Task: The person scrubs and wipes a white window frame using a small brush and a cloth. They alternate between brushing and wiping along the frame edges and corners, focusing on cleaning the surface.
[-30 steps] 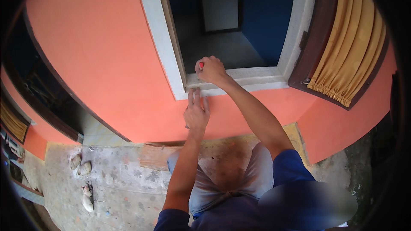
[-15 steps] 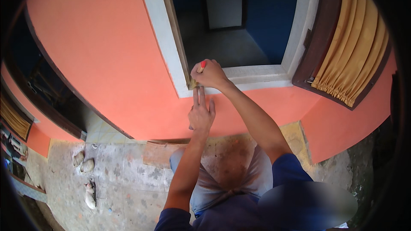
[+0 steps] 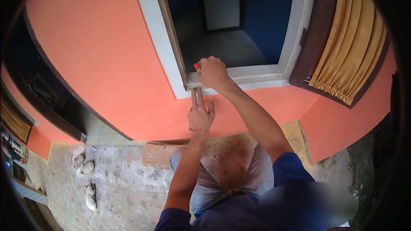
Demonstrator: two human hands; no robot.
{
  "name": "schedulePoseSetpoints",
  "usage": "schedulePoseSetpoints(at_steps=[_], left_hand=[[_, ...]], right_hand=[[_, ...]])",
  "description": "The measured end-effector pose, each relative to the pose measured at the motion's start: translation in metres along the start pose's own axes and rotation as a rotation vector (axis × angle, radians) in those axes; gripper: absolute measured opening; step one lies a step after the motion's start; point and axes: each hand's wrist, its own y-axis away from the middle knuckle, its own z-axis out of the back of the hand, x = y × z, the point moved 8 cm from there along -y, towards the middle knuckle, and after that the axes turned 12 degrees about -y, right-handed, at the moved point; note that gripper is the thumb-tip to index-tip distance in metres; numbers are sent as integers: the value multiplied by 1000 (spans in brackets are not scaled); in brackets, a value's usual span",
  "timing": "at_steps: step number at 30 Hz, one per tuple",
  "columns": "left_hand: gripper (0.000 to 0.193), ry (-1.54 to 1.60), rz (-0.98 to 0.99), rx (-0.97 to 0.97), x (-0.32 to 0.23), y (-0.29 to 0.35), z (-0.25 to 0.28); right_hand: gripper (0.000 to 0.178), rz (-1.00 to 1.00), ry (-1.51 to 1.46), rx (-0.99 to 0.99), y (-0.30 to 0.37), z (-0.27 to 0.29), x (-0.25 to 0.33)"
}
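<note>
Right hand (image 3: pixel 212 72) clenched on red-tipped tool (image 3: pixel 196 66) at left corner of white window sill (image 3: pixel 257 77). Left hand (image 3: pixel 200 115) flat, fingers released, against orange wall (image 3: pixel 107 72) just below sill's edge.

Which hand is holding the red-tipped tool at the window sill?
The right hand, closed around the red-tipped tool on the sill; the left hand lies flat on the orange wall below.

Blue short sleeves, bare forearms, grey shorts over knees.
</note>
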Motion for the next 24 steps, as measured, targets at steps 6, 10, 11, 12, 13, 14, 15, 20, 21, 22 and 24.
schedulePoseSetpoints(at_steps=[6, 10, 11, 12, 13, 14, 15, 20, 21, 22, 24], left_hand=[[62, 25, 27, 54, -2, -1, 0], [57, 139, 56, -57, 22, 3, 10], [55, 151, 70, -108, 30, 6, 13], [51, 180, 128, -146, 39, 11, 22], [50, 185, 131, -157, 39, 10, 24], [49, 190, 134, -167, 38, 7, 24], [48, 198, 126, -169, 33, 5, 25], [49, 224, 110, -128, 41, -9, 24], [50, 235, 74, -113, 49, -9, 23], [51, 247, 36, -102, 54, -12, 24], [52, 281, 25, 39, 61, -15, 21]], right_hand=[[18, -39, -629, 229, 4, -47, 6], [20, -152, -280, 148, 3, -40, -51], [20, -136, -197, 105, 4, -36, -53], [20, -119, -116, 75, 11, -20, -34], [20, -109, -28, 32, 16, -3, -26], [18, -50, 36, 41, 13, -12, -18], [17, -25, -122, 123, 13, -26, -10], [17, -198, -679, 146, 15, -41, -45], [17, -225, -535, 143, 19, -26, -67], [16, -248, -389, 135, 22, -3, -94], [24, -338, 95, -49, 33, 61, -149]])
